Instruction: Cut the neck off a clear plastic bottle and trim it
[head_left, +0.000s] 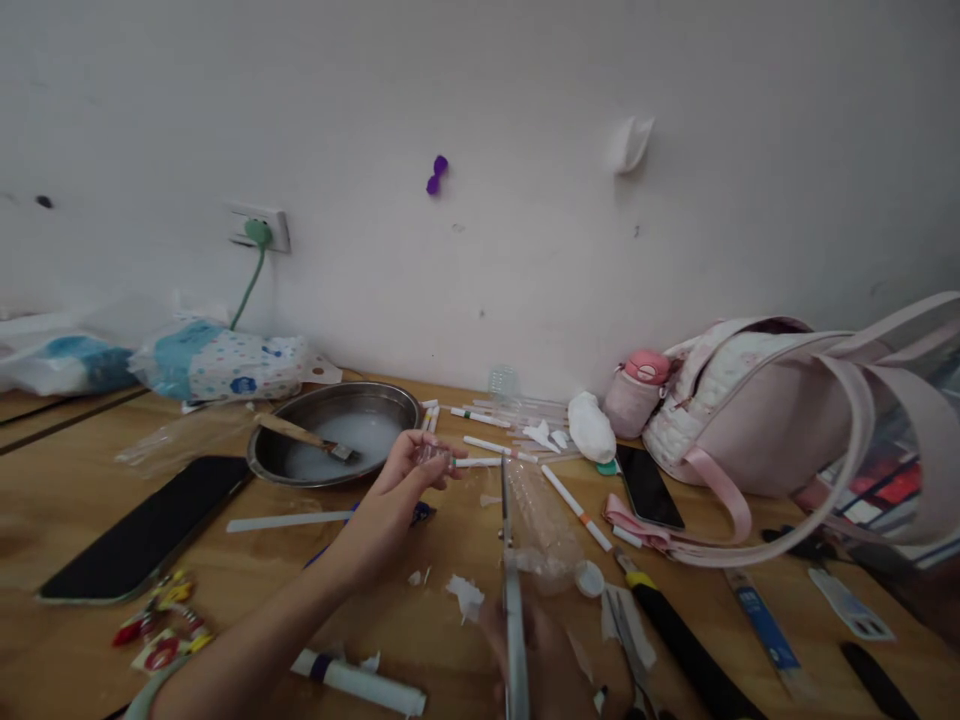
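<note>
My left hand is closed, its fingers pinching a slim white marker-like stick with a green band, pointing right. Something clear, perhaps plastic, shows at those fingertips. Below, my right hand, blurred and dark, wraps around a long silver bladed tool held upright. The tool's thin dark end reaches the right tip of the white stick; whether they touch I cannot tell. A clear crinkled plastic sleeve lies just behind the tool. White sticks with coloured bands, one with an orange band, lie around.
A metal basin of cloudy liquid holds a wooden-handled brush. Phones lie left and right. A pink bag and bottle stand at right. Scissors and a black-handled tool lie front right.
</note>
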